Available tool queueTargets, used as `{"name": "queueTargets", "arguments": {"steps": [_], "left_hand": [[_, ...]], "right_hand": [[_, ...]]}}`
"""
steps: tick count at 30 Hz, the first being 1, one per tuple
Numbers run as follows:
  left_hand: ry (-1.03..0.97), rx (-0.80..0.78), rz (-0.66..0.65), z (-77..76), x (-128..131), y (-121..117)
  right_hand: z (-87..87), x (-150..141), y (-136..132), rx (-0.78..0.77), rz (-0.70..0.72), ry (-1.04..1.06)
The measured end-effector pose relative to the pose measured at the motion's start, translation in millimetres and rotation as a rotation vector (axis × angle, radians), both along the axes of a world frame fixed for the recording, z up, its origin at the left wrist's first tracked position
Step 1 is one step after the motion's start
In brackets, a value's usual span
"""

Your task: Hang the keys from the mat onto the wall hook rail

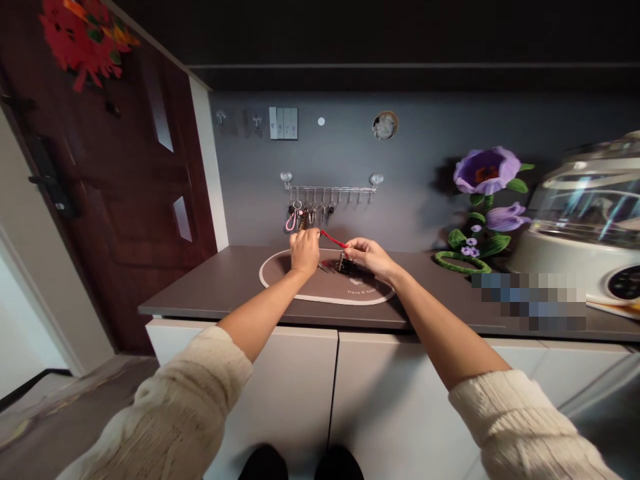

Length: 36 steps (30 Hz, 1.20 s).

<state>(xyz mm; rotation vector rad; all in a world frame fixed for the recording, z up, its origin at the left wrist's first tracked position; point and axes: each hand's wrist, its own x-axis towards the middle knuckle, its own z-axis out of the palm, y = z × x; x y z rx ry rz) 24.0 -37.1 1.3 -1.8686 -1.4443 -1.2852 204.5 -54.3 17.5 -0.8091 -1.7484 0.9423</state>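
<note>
A red cord (pixel 333 239) stretches between my two hands above the mat. My left hand (pixel 305 253) is closed around its left end; a small dark bit shows at the fingertips there. The other end is pinched by the thumb and fingers of my right hand (pixel 367 256). Just below the right fingertips is a bunch of dark keys (pixel 346 267); whether it hangs from the cord or lies on the mat I cannot tell. Beneath both hands is a brown oval mat (pixel 330 292) with a pale rim.
A clear hook rail (pixel 333 189) on the wall carries several keys on its left half. Right of the mat stand purple fabric flowers (pixel 487 170) and a large white appliance (pixel 590 227). The counter's front edge (pixel 225 315) runs below my forearms; a dark red door (pixel 115 167) is at left.
</note>
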Motion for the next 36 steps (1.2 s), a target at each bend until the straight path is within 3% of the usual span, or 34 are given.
{"name": "queueTargets", "arguments": {"steps": [5,13,26,36], "left_hand": [[0.064,-0.055,-0.032,-2.8,1,2],[0.161,-0.094,-0.139,-6.6,4,0],[0.217,-0.156,-0.306,-8.8,11,1],[-0.012,-0.187,-0.383,-8.9,9,12]], "right_hand": [[1.6,3,8,0.045,-0.09,0.168],[8.9,4,7,0.005,-0.091,0.406],[39.9,-4,32,0.033,-0.129,0.282],[56.8,-22,56,0.039,-0.154,0.3]]}}
